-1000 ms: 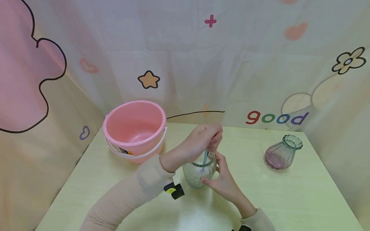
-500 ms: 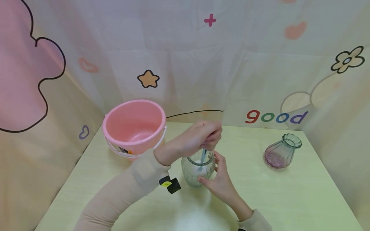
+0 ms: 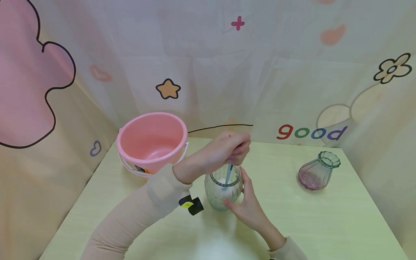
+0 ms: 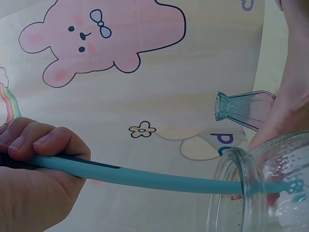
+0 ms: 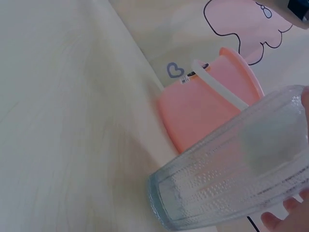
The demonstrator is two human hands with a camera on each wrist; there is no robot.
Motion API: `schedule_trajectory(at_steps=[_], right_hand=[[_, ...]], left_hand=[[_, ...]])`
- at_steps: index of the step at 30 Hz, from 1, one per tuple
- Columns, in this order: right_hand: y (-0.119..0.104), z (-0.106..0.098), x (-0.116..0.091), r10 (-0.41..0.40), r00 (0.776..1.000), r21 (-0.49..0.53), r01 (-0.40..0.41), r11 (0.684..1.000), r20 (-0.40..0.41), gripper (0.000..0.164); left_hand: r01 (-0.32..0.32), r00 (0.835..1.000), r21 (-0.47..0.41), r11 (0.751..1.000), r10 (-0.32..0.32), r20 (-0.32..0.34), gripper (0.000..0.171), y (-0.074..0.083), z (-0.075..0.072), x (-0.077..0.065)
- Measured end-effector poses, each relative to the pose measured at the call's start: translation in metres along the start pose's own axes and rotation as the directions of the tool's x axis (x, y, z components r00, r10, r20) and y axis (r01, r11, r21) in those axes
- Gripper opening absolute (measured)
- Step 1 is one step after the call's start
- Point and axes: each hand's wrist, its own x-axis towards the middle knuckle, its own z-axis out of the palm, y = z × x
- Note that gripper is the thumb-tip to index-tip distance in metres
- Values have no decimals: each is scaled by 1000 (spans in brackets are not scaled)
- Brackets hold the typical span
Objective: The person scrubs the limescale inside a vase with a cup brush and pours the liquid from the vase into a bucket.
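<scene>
My left hand (image 3: pixel 227 148) grips the teal handle of a bottle brush (image 4: pixel 159 180) in a fist above the jar. A dark strip runs along the handle near my fingers. The brush slants down through the mouth of a clear ribbed glass jar (image 3: pixel 215 198), and its pale head shows blurred through the glass. My right hand (image 3: pixel 248 209) holds the jar from its right side, thumb on the near face and fingers behind. In the right wrist view the jar (image 5: pixel 207 193) appears with its base toward the light table.
A pink bucket (image 3: pixel 130 157) with a white handle stands at the back left, close behind my left forearm. At the right, a faceted glass vase (image 3: pixel 320 173), green above and purple below, leans on the light table (image 3: pixel 341 220). A printed curtain (image 3: pixel 208 65) closes off the back.
My left hand has risen slightly, drawing the brush a little upward within the jar. The right hand keeps its hold on the jar in nearly the same spot.
</scene>
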Motion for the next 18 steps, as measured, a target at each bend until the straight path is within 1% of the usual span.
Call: schedule_trajectory(at_steps=[3,5,10,18], right_hand=[[-3,-5,1,-30,999,3,30,1000,33,97],[-10,-9,3,-47,998,10,46,999,53,94],[-26,-15,5,-47,994,17,45,999,94,89],[-28,-17,5,-48,994,39,44,998,98,86]], left_hand=[[-3,1000,0,1000,3,-3,38,2,0,0],[-13,1000,3,1000,13,-4,37,3,0,1],[-34,999,1,999,34,-3,35,7,0,2],[-53,999,-17,998,53,0,37,6,1,1]])
